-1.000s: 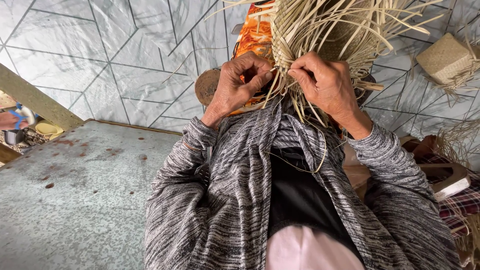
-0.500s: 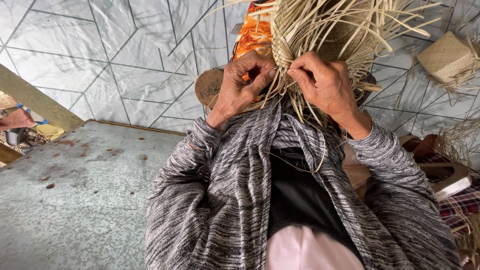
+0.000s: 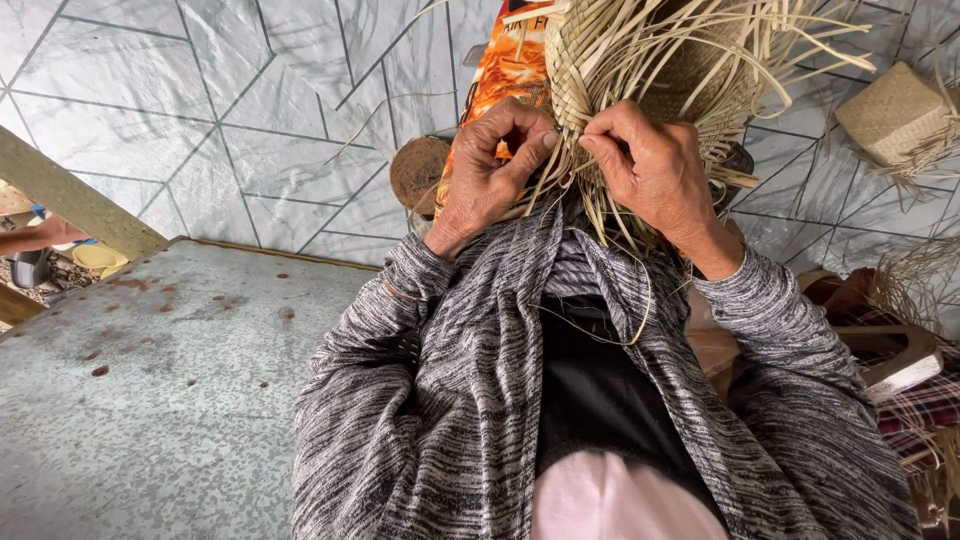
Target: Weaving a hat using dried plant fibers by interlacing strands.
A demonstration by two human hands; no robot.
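Both hands worked at the edge of a half-woven straw basket (image 3: 640,70) held up over the tiled floor (image 3: 200,120). Left hand (image 3: 490,170) pinched loose straw strips (image 3: 600,215) just below the woven edge, thumb and fingers closed. Right hand (image 3: 655,165) gripped the same edge, fingers curled, touching the weave. Finished woven box (image 3: 895,110) lay well apart, right.

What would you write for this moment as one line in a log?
left hand: pinching straw strips | right hand: pinching strips at the edge | thing: half-woven straw basket, loose ends sticking out | nearby: finished woven box on tiled floor
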